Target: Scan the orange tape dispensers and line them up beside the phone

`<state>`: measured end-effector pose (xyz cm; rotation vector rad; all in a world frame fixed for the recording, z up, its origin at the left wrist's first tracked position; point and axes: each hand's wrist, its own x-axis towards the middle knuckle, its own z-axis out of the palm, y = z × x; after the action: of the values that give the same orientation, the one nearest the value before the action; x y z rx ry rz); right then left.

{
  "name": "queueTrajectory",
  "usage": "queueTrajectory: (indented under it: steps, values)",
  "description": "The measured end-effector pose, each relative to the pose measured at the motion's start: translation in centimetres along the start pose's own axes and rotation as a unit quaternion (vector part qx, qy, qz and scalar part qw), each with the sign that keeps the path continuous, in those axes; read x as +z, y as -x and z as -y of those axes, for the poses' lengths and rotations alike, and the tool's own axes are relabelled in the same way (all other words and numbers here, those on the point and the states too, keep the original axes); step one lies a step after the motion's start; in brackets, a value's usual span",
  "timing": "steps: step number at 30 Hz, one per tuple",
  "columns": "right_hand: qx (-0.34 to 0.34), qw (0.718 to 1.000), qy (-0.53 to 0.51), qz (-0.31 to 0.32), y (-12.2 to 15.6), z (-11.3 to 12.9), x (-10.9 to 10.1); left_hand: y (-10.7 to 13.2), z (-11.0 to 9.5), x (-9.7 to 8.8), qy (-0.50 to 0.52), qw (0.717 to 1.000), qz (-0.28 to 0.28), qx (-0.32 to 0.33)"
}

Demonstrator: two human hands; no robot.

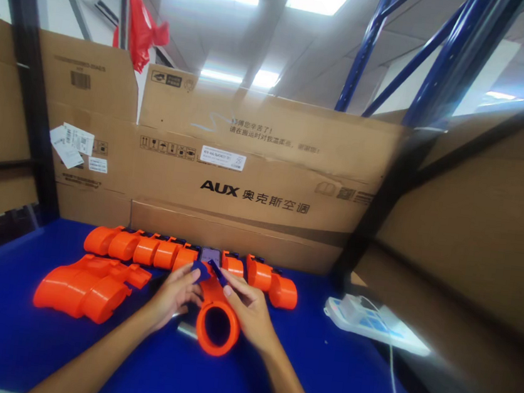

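Observation:
My right hand (249, 308) is closed on an orange part with a round ring (215, 350) at its lower end and a narrower neck above. Against that neck, by my right fingertips, lies a slim dark piece (218, 272). Pinched between the thumb and fingers of my left hand (175, 297) is a small dark blue piece (201, 270), close beside the neck. Whether the blue piece touches the orange part I cannot tell. Below my left hand a silver cylindrical object (188, 330) rests on the blue tabletop (142, 372), partly hidden by the ring.
Several orange parts with dark pieces (147, 249) stand in a row along the back, with a phone (210, 255) among them. More orange parts (83, 290) lie at the left. A white power strip (377, 326) with a cable sits right. Cardboard (256, 164) walls the back.

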<state>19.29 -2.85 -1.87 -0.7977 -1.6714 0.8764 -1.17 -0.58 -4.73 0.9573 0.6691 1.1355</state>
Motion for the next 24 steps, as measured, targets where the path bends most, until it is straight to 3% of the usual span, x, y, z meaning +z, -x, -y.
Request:
queueTrajectory:
  steps: [4,9,24]
  values:
    - [-0.035,0.998,0.043,-0.017,-0.06,-0.18,-0.44,-0.16,0.15,0.26,-0.026,0.998,0.016,0.053]
    - [-0.066,0.995,0.071,-0.024,-0.25,-0.46,-0.67,-0.47,0.26,0.16,-0.067,0.989,-0.011,0.129]
    - [-0.035,0.997,0.058,-0.025,-0.25,-0.65,-0.53,-0.73,0.42,-0.17,-0.098,0.983,0.005,0.155]
